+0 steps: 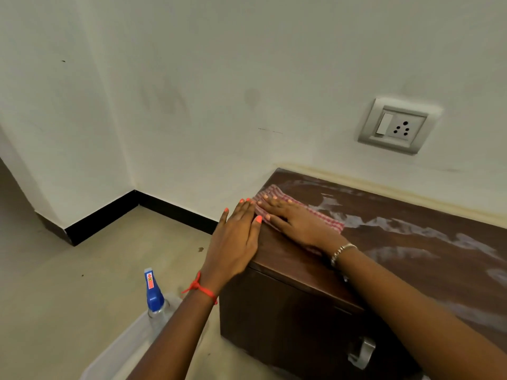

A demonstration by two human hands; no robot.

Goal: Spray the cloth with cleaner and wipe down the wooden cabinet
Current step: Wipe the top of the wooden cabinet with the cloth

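Observation:
A dark wooden cabinet (pixel 397 242) stands against the wall, its top streaked with pale wet smears. A red-and-white checked cloth (pixel 323 216) lies near the top's left end. My right hand (pixel 296 222) presses flat on the cloth, fingers spread toward the far left corner. My left hand (pixel 234 242) rests flat against the cabinet's left edge, fingers together and empty, just left of the cloth. A clear spray bottle with a blue nozzle (pixel 153 294) stands on the floor at lower left, partly hidden by my left forearm.
A pale plastic tray (pixel 120 349) on the floor holds the bottle. A wall socket with switch (pixel 397 127) sits above the cabinet. A metal handle (pixel 362 352) shows on the cabinet front. Beige floor and black skirting fill the left side.

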